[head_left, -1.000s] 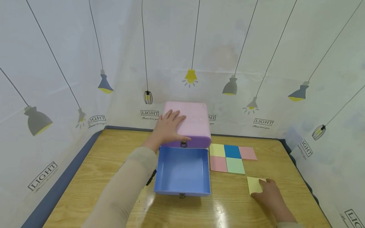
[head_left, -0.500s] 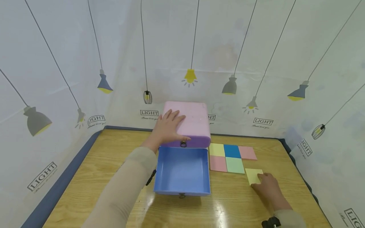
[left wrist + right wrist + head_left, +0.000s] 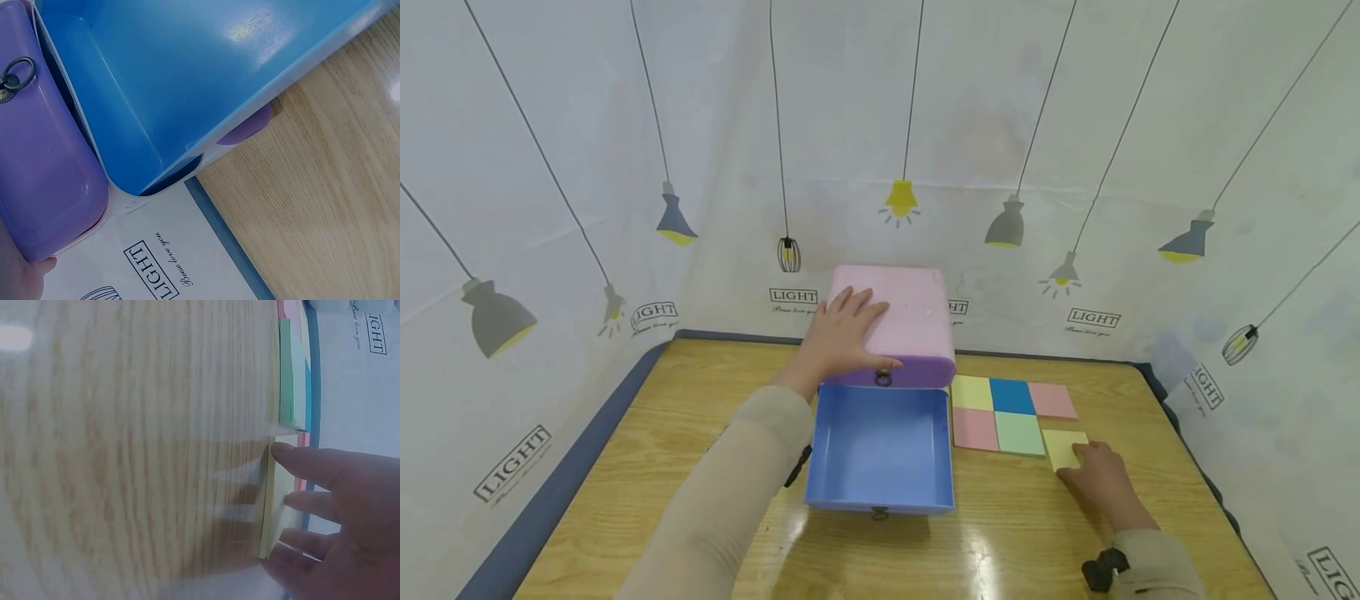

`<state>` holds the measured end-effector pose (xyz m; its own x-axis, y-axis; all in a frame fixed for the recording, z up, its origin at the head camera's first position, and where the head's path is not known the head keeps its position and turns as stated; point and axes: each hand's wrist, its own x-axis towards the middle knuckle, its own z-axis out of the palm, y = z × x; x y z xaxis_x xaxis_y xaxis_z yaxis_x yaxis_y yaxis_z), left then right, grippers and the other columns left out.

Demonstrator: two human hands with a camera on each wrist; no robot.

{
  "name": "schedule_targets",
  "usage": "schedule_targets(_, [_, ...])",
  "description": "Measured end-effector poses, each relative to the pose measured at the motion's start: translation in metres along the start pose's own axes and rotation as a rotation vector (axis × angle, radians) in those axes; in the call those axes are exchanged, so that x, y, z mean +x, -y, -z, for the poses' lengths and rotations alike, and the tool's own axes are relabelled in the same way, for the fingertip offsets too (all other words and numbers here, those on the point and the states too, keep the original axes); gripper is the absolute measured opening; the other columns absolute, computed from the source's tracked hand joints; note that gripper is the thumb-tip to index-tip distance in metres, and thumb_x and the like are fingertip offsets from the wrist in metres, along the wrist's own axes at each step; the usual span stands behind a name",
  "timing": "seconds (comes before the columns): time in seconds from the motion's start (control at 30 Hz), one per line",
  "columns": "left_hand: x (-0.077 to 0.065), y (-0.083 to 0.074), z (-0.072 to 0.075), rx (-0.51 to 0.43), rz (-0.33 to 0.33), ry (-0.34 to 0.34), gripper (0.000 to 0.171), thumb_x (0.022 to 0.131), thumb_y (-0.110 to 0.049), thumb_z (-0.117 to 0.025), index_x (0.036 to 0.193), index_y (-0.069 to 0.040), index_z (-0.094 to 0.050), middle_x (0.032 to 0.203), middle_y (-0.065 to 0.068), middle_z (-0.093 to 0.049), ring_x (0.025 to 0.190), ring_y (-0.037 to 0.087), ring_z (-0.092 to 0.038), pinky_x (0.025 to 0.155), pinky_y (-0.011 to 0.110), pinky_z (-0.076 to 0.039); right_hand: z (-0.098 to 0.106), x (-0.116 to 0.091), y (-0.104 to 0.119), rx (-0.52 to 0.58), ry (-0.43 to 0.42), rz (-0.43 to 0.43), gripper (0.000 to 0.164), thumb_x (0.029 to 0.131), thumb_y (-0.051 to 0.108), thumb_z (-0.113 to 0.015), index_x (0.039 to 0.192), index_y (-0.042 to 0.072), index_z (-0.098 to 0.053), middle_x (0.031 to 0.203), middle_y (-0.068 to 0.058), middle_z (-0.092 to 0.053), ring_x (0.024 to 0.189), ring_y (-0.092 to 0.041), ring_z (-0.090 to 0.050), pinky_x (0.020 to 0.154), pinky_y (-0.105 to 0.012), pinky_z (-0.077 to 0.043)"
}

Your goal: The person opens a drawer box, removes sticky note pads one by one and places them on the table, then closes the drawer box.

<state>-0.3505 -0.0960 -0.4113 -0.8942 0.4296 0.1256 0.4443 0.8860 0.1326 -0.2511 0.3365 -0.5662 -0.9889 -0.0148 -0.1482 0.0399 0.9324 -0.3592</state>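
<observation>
Left hand (image 3: 842,337): spread on pink box (image 3: 913,312);
Right hand (image 3: 1099,479): pinching front yellow pad (image 3: 1060,447);
Green pad (image 3: 1019,433): we're seemingly aligning beside it; calls for squaring edges

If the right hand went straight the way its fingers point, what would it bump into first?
Probably the green note pad: the yellow note pad that the right hand holds would likely nudge it first. The gap looks narrow, but its exact width is hard to judge.
</observation>
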Motion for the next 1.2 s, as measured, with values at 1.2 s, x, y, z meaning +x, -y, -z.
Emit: schedule_targets(1.2, [0.0,0.0,0.002,-0.002,0.003,-0.001,0.108,0.068,-0.086,-0.054,0.154,-0.026,-0.03,0.161,0.005,-0.019,0.147,0.033,-0.009,0.112,0.063,-0.013,0.0,0.026,0.004,-0.045,0.026,-0.03,0.059,0.09,0.02,-0.066,0.127,-0.022,-0.048,0.128,-0.043,-0.045,0.12,-0.058,-0.038,0.101,-0.063,-0.031])
